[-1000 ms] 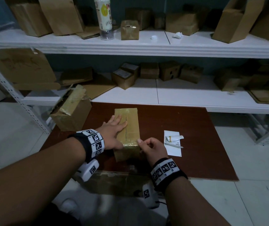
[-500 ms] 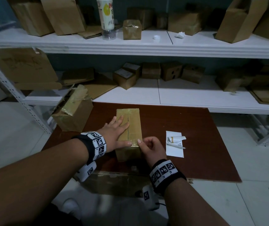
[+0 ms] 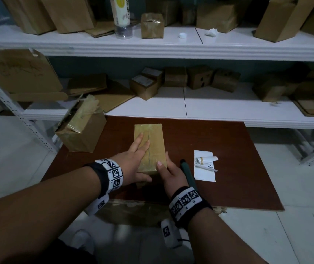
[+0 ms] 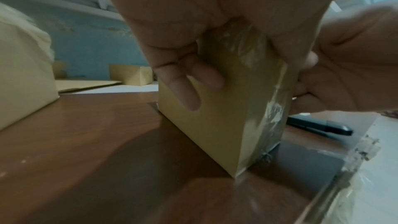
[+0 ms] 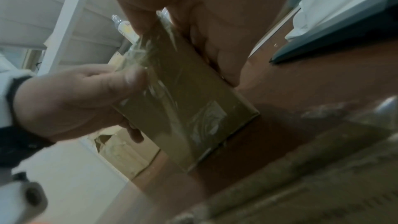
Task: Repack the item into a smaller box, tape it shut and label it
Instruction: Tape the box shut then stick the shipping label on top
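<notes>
A small brown box (image 3: 154, 145), sealed with clear tape, lies lengthwise on the brown board (image 3: 228, 178). My left hand (image 3: 131, 164) lies over its near left part. Two fingers run straight along the top, two fingers (image 4: 187, 84) hang down the left side, and the thumb presses the taped near end of the box (image 5: 183, 108). My right hand (image 3: 171, 174) holds the near right corner, thumb on top and fingers down the right side. A white label sheet (image 3: 204, 172) with a crumpled strip (image 3: 206, 160) on it lies to the right.
A dark pen-like tool (image 3: 187, 173) lies between my right hand and the label. A larger opened box (image 3: 80, 130) with loose tape stands at the board's left back corner. White shelves (image 3: 209, 109) with several cardboard boxes rise behind the board. Pale floor surrounds it.
My left thumb slid from the box top down onto the near end. My right hand went from a curled pinch at the near end to lying along the right side, uncovering the dark tool.
</notes>
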A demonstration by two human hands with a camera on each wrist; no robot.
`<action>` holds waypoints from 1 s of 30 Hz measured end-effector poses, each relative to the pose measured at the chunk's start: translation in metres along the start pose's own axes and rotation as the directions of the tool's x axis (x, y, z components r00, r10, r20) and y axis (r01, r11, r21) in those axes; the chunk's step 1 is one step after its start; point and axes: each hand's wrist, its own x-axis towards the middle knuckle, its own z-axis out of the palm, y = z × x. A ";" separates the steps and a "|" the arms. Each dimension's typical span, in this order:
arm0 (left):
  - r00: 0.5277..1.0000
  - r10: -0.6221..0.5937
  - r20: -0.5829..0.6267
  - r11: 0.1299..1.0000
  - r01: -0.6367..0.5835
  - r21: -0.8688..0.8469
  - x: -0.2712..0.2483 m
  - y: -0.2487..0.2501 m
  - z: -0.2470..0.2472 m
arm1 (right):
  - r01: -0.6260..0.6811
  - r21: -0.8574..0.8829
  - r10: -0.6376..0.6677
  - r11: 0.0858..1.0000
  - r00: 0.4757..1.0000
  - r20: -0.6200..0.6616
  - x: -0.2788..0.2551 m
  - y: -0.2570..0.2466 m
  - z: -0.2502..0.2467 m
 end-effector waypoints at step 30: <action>1.000 -0.010 -0.015 0.999 0.009 -0.039 0.001 -0.004 0.003 | 0.121 -0.390 -0.068 0.913 0.987 0.146 0.003 0.007 -0.016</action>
